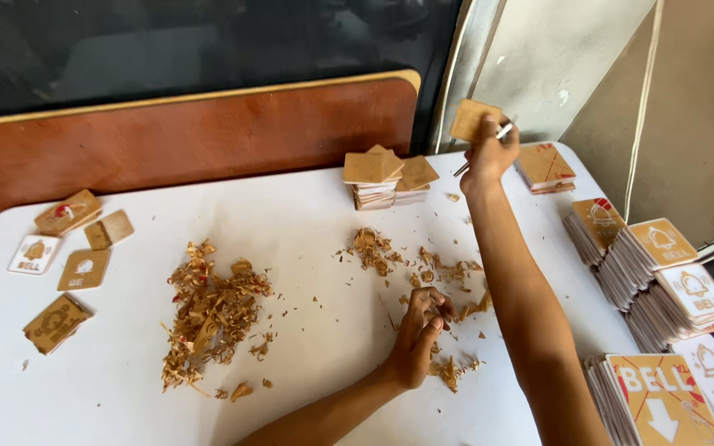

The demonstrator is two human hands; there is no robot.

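Observation:
My right hand (pixel 487 153) is stretched out over the far side of the white table (pixel 307 206). It grips a small tan square plate (pixel 473 120) together with a thin metal tool (pixel 502 132). Just left of it stand two short stacks of tan square plates (pixel 386 175). My left hand (pixel 420 334) rests on the table near me, fingers curled among brown paper scraps (pixel 448 281); whether it pinches a scrap I cannot tell.
A larger heap of brown peelings (pixel 208 314) lies to the left. Loose square signs (pixel 68 264) sit at the left edge. Rows of stacked signs (pixel 654 281) line the right edge, with another stack (pixel 545 168) at the far right. A wooden board (pixel 192 136) leans behind.

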